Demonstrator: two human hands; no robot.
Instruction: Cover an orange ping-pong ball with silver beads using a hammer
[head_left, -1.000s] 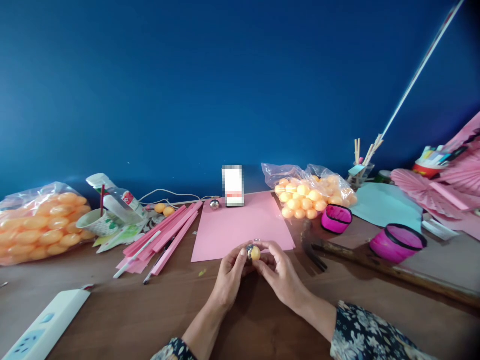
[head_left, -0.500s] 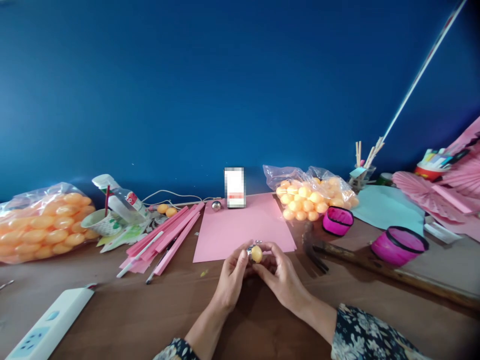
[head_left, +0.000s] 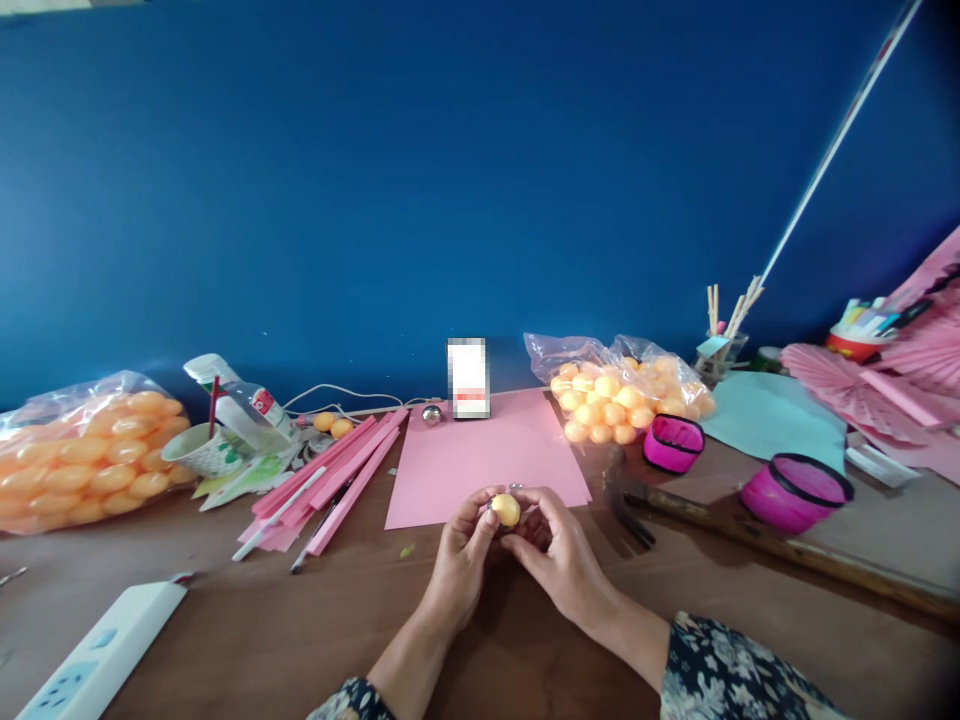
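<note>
So, right at the lower middle of the frame, it's all about one small yellow ball (head_left: 508, 511), up off the tabletop (head_left: 300, 640) at the near edge of a pink sheet (head_left: 480, 460). The left hand (head_left: 459, 548) has it pinched, thumb against its lower left side and fingers curled behind, a dark, shiny rim peeping out at that side. And the right hand (head_left: 561, 550), look, comes in from the other side, half closed, thumb and fingers bent right up by the ball; whether it grips too, I can't tell from here.

Behind them, a silver ball (head_left: 431, 415) sits by the sheet's far left corner, just beside an upright phone (head_left: 468, 380) with a blurred-out screen. Over to the left lie pink strips (head_left: 341, 475) in a loose fan, and at the far left bulges a clear bag of orange balls (head_left: 90, 465). Right of centre there's a second bag (head_left: 604, 405), a small magenta container (head_left: 673, 445) next to it, and a hammer (head_left: 705, 513) slanting away towards the right edge. Down in the lower left, a white power strip (head_left: 105, 640).
</note>
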